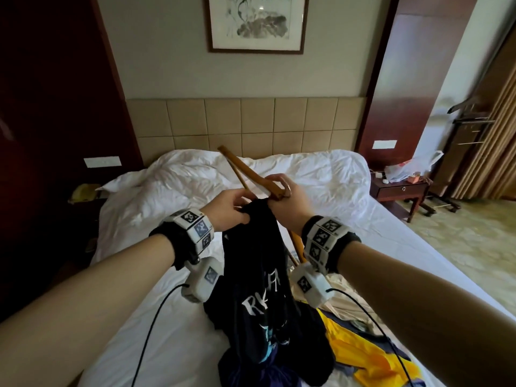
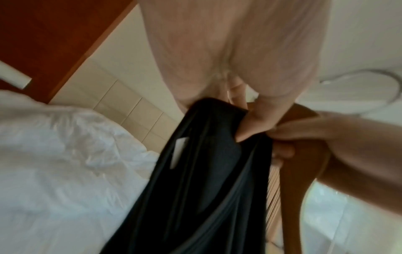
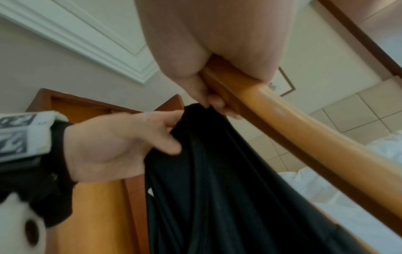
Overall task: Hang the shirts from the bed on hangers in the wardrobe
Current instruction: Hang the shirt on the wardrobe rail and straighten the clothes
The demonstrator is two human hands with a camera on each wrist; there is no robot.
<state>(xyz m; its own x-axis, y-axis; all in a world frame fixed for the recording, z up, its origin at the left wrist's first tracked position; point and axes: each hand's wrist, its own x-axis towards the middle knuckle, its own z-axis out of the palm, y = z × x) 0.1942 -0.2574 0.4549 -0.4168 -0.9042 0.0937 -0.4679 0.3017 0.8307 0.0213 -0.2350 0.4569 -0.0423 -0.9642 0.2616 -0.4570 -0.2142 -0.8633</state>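
Black shirt (image 1: 259, 275) hangs bunched between my hands above the bed (image 1: 363, 191); my left hand (image 1: 227, 209) pinches its top edge. My right hand (image 1: 287, 199) grips the wooden hanger (image 1: 245, 170) at its middle, touching the same edge. Yellow shirt (image 1: 360, 356) lies on the bed beside it.

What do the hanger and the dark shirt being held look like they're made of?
The hanger looks like varnished wood: honey-brown, with a soft sheen; its hook looks metal. The dark shirt seems a thin, soft knit, probably cotton or a blend: it drapes in long limp folds and bunches where the hands grip.
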